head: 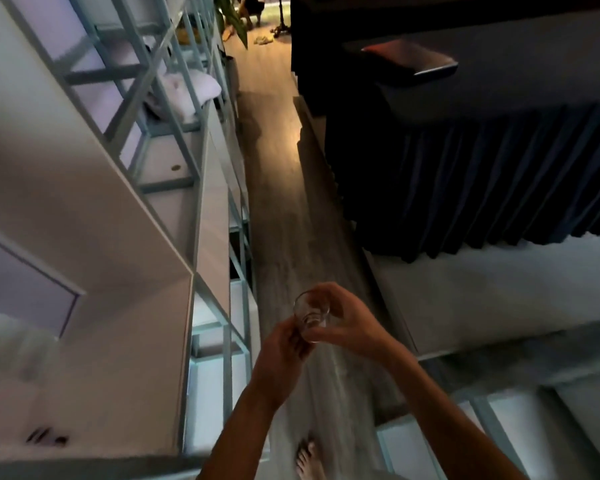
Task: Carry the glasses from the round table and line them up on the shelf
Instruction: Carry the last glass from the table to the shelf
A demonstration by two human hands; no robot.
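Small clear drinking glass (311, 315) held low centre of the frame, pinched between left hand (282, 355) and right hand (343, 322), above grey wooden floor (284, 216). Loose two-hand grip; could slip and shatter beside bare foot (307, 457).

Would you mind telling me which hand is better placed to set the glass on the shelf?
Probably the left hand: it is nearer the pale metal-framed shelf unit on the left. Both hands hold the small clear glass, though the right hand wraps more of it.
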